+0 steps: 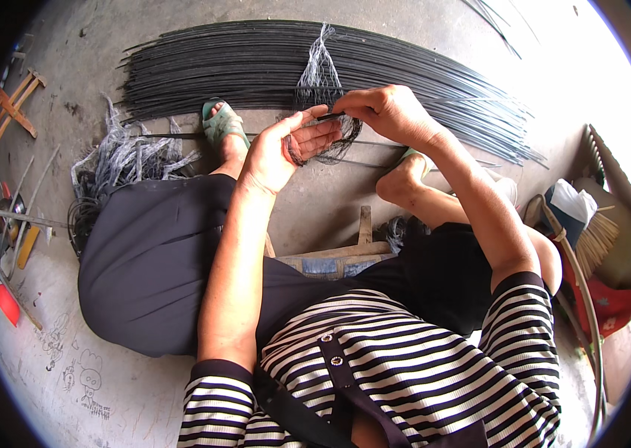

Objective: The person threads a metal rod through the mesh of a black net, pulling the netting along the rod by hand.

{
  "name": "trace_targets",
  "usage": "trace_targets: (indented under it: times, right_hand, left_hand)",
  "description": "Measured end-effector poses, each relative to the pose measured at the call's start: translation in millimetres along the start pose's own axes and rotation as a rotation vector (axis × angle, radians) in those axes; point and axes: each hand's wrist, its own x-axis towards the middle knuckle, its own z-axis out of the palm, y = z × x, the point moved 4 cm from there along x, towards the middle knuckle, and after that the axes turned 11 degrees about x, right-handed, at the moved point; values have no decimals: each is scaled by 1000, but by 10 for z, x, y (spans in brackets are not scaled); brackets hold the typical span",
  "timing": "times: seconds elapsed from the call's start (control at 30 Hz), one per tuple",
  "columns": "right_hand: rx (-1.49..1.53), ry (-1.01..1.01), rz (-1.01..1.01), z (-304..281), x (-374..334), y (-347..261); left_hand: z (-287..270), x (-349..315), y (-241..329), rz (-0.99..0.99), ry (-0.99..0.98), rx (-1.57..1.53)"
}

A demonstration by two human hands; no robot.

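Right hand [390, 112], as I read it from the head view: fingers pinched on one end of a short dark rod [324, 118], whose long axis runs nearly level, left to right. Left hand [289, 145]: palm up, fingers half curled, cupping a small coil of thin black wire [323, 145] directly under and beside the rod; it meets the rod's other end, so both hands sit equally close, touching the work. Beyond the hands, away from the body: a wide bundle of long black rods [255, 63] lying flat on the concrete floor [375, 194], crosswise to me, with a tuft of pale netting [320, 67] across it. Green sandal [220, 123] just left of the hands.
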Motion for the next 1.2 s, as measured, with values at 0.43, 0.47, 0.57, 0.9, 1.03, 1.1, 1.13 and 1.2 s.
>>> trace_targets:
  times: [0.43, 0.47, 0.57, 0.9, 1.03, 1.1, 1.13, 1.2]
  right_hand:
    - [119, -81, 162, 38, -14, -18]
    - [197, -97, 134, 23, -12, -19]
    - [18, -76, 128, 1, -5, -44]
    - [689, -242, 96, 239, -23, -169]
    - [443, -140, 556, -144, -193, 445]
    - [367, -96, 530, -293, -262, 648]
    - [277, -112, 560, -284, -290, 728]
    - [297, -151, 507, -209, -285, 768]
  left_hand:
    - [119, 22, -1, 22, -38, -71]
    - [83, 16, 14, 16, 34, -23]
    - [58, 17, 40, 22, -12, -17]
    - [-264, 103, -309, 25, 389, 178]
    - [-1127, -275, 283, 207, 1172, 561]
    - [-1539, -477, 457, 292, 1320, 505]
    - [-1672, -493, 443, 306, 1298, 455]
    - [-1764, -391, 328, 245, 1076, 317]
